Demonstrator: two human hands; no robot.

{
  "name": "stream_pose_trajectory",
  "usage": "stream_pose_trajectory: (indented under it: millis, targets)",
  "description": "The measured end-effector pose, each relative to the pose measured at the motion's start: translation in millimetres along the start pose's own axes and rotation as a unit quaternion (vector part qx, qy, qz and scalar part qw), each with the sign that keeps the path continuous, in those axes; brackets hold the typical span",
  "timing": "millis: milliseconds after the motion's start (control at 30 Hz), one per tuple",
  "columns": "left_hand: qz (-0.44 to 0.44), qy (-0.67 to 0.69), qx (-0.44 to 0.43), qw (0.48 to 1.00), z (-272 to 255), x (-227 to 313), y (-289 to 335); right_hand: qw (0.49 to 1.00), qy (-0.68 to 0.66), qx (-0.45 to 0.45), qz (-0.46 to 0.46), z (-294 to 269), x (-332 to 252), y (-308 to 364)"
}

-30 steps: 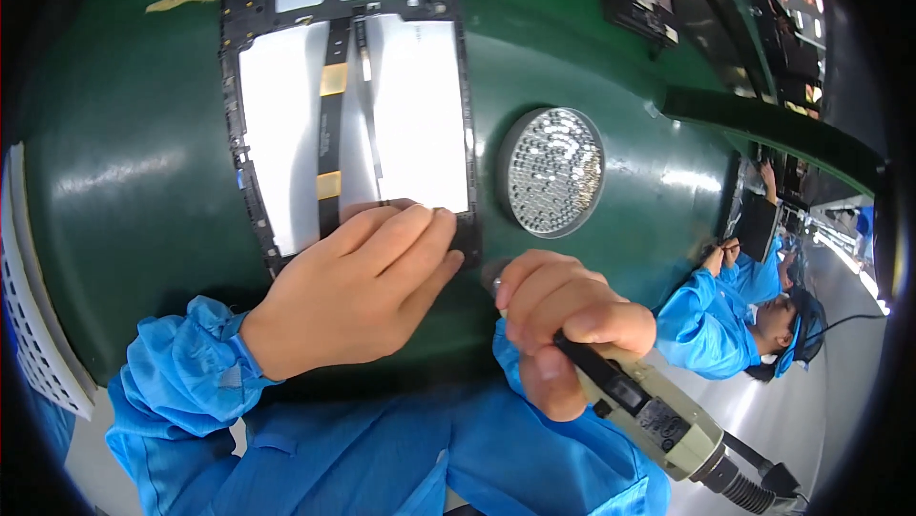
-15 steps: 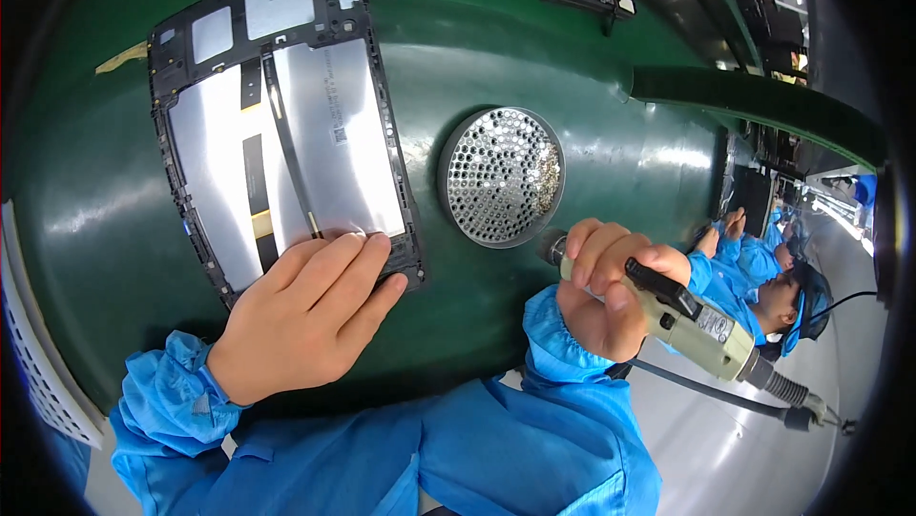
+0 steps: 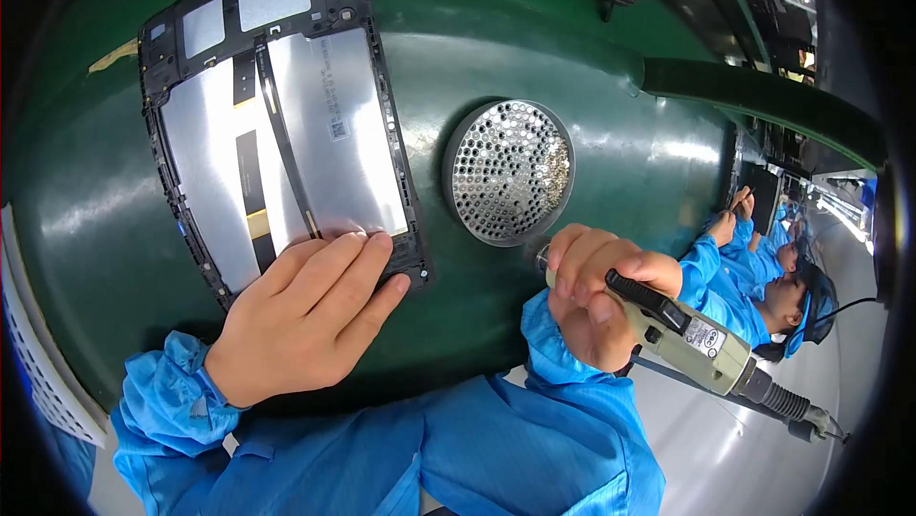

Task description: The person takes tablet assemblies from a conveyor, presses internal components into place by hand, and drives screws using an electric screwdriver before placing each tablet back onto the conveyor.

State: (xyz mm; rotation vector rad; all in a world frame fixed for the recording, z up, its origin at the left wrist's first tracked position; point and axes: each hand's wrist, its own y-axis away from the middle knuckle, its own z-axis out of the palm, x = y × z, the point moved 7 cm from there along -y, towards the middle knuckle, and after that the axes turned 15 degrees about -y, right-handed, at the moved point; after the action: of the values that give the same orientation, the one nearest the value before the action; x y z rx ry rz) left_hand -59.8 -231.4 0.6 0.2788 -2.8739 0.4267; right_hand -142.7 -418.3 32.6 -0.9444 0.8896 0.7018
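A worker in blue cleanroom sleeves bends over a dark green desk whose glossy surface throws back bands of light. The left hand lies flat, palm down, in the lower left of the frame, fingers extended and close together, pressing on the lower corner of an opened tablet back frame; it grips nothing. The frame is a black plastic rectangle with a notched edge, tilted in the upper left, and it carries two smooth silvery metal panels, a thin black ribbon cable running down its middle, and pale rectangular patches along its top.

The right hand, lower centre right, is closed in a fist around an electric screwdriver, a beige cylindrical tool with a black lever on top and a ribbed black cord leading off toward the lower right. Its tip end points toward the rim of a round metal screw tray, a shallow perforated disc dotted with small holes, sitting in the middle of the frame just right of the tablet frame; whether the tip touches it cannot be told.

At the right edge, another person in matching blue clothing works at the same line. A white perforated basket shows at the lower left edge.
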Motion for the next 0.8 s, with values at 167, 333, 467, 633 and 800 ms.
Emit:
stream_pose_trajectory:
  millis: [167,333,467,633,800]
  targets:
    - [0.001,0.001,-0.001,1.000,1,0,-1,1.000,0.000,-0.010,-0.004,-1,1,0]
    - [0.005,-0.008,0.002,1.000,3,2,0,1.000,0.013,-0.011,-0.018,-2,0,0]
    - [0.010,0.003,0.006,1.000,2,0,1,0.999,0.015,-0.033,-0.016,2,0,0]
    - [0.012,0.069,0.044,0.997,-4,-3,6,0.998,-0.008,-0.004,-0.056,7,-25,-3]
    - [0.008,0.105,0.052,0.993,-8,-10,6,0.998,0.004,-0.005,-0.068,40,-33,-3]
